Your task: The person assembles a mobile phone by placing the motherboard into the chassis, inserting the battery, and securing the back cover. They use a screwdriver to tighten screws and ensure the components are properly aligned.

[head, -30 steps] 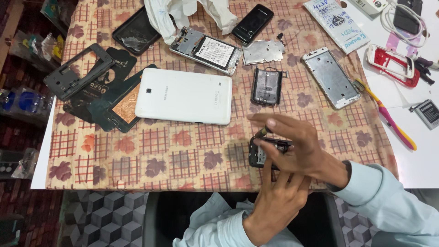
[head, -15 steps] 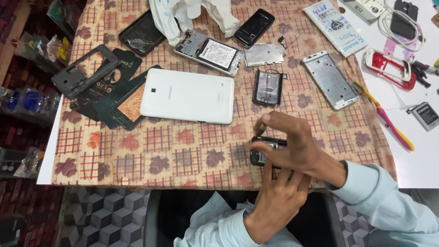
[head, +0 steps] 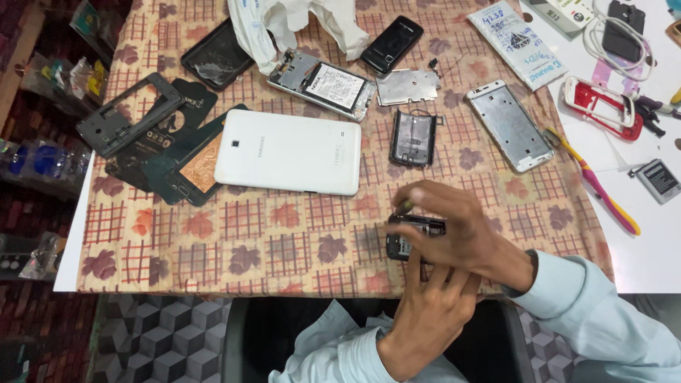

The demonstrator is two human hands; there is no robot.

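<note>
Patterned tablecloth with white tablet beyond both hands, fingers pinching perhaps a small dark phone

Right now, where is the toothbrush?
In the head view, the toothbrush lies at the table's right side, between the silver phone frame and the loose grey battery.

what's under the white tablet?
The white tablet lies back-up on the patterned tablecloth, its left edge overlapping a dark panel with a copper patch. Whatever else sits beneath it is covered.
</note>
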